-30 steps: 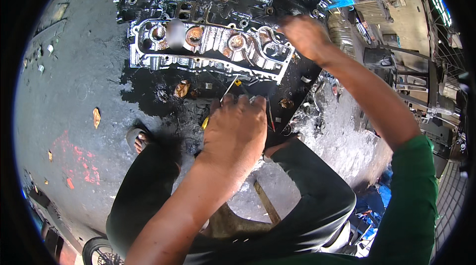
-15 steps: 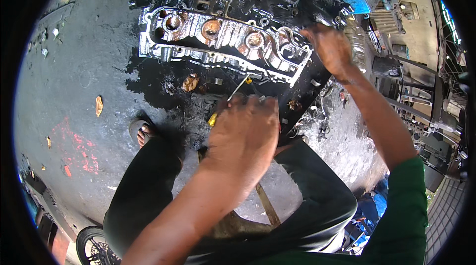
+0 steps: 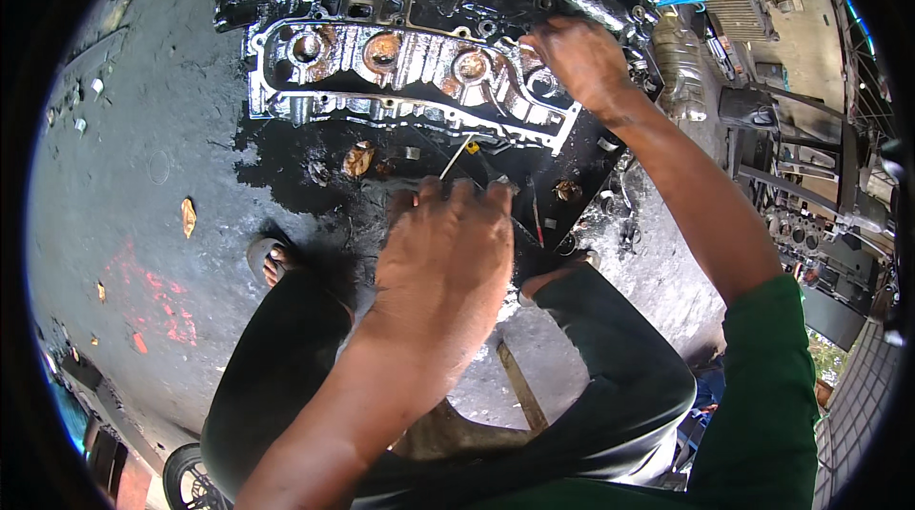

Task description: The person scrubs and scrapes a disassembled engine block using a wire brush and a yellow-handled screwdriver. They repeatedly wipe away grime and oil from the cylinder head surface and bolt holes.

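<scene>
Under my right hand [image 3: 583, 60] lies the cylinder head [image 3: 410, 71], silvery and wet, flat on the oily ground; that hand rests curled on its right end, and I cannot tell whether the fingers grip anything. My left hand [image 3: 448, 253] hovers nearer to me, fingers bent down toward the black wet patch just below the head, beside a thin yellow-handled tool [image 3: 460, 153] and a red-tipped one [image 3: 536, 219]; from the back of the hand I cannot see whether it holds something. I judge the risks to be slippery ones: oil on both hands could let the head slide or a small tool skid, and loose bits [image 3: 606, 143] lying right of my left hand could get knocked away. Compared with a second ago, my right hand has moved from the head's upper right corner to its near right end, and the head sits higher in view.
</scene>
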The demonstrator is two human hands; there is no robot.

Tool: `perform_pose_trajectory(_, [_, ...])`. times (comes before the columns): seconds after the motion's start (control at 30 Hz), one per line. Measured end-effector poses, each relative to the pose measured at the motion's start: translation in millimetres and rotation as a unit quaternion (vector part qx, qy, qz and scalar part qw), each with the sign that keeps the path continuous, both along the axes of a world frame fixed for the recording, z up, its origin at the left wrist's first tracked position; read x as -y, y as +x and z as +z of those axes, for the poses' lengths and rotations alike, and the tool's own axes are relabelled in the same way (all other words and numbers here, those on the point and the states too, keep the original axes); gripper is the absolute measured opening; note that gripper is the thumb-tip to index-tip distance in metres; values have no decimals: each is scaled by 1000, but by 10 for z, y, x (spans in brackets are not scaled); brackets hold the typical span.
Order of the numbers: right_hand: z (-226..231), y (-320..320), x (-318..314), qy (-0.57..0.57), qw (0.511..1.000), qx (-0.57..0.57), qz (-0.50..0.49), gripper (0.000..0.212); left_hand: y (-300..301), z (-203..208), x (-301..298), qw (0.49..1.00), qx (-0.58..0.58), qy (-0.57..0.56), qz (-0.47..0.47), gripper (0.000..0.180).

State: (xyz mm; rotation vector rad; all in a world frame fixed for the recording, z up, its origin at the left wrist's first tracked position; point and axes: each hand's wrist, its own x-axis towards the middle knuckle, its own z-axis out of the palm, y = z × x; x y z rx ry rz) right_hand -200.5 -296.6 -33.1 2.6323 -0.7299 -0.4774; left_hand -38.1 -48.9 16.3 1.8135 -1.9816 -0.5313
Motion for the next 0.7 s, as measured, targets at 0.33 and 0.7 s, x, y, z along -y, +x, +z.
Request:
perform_pose_trajectory(0.33, [58,0,-83,-13,995,95,-35,26,36,-65,9,1000,8,16,-17,32])
perform_pose_trajectory(0.7, [-25,-128,51,-68,978,177,88,31,-111,-30,24,998,-30,53,-32,30])
